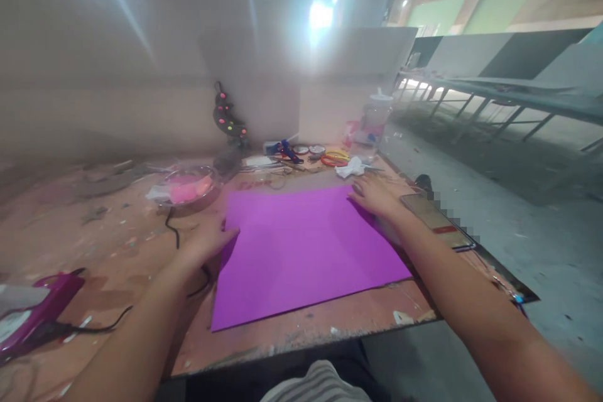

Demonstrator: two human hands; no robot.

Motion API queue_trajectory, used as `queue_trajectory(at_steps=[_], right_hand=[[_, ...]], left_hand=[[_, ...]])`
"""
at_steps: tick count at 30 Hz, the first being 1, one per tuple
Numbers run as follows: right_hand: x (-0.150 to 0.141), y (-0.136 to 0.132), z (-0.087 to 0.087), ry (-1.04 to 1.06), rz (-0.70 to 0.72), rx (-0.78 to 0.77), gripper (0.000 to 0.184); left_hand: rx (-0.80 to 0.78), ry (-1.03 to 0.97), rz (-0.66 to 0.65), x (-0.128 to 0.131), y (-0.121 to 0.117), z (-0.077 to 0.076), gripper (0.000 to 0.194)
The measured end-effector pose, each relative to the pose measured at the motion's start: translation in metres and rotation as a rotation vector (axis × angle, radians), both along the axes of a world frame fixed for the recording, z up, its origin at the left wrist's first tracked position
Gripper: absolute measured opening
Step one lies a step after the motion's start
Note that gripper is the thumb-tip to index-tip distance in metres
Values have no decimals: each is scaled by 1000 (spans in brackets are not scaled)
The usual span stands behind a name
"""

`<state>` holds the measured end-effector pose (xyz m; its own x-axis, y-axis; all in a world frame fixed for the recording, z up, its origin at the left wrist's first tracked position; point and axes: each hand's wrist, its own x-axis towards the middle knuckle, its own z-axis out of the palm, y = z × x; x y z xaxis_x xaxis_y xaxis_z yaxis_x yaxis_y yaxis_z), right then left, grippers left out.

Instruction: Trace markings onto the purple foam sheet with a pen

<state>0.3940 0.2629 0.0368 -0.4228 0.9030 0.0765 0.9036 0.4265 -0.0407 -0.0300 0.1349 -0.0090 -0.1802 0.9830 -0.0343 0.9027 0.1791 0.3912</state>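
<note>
A large purple sheet (301, 251), foam or paper, I cannot tell which, lies nearly flat on the table in front of me. My left hand (207, 240) grips its left edge, with the thumb on top and the other fingers partly hidden beside or under the edge. At the far right corner, my right hand (377, 196) pinches the sheet with its fingertips. The near edge lies close to the table's front edge, and the right side lifts slightly.
Behind the sheet lie a blue glue gun (288, 151), scissors (335, 158) and white tissue (351, 167). A clear bowl (207, 198) with pink pieces stands left. A magenta device (56, 301) with a cord sits front left. A phone (438, 220) lies right; a lidded jar (377, 116) stands behind.
</note>
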Motion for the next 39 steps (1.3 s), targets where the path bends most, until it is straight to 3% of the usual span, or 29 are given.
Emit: queue_trajectory(at_steps=[6, 14, 23, 27, 32, 35, 39], right_hand=[[-4, -1, -8, -123, -71, -69, 37], [-12, -12, 5, -152, -35, -41, 38], [-19, -12, -8, -124, -38, -11, 37], [-12, -8, -2, -111, -19, -10, 34], [-9, -8, 7, -84, -14, 0, 30], [-17, -13, 12, -38, 8, 9, 32], [-45, -2, 15, 101, 44, -36, 37]], left_hand=[[-66, 86, 29, 3, -3, 0, 41], [-117, 143, 7, -1, -3, 2, 44], [-165, 185, -4, 4, -1, 9, 44], [-176, 194, 9, 16, -4, 19, 48], [-202, 184, -78, 49, -13, 24, 49], [-219, 217, -99, 61, -16, 27, 49], [-234, 268, -153, 56, -7, 38, 50]])
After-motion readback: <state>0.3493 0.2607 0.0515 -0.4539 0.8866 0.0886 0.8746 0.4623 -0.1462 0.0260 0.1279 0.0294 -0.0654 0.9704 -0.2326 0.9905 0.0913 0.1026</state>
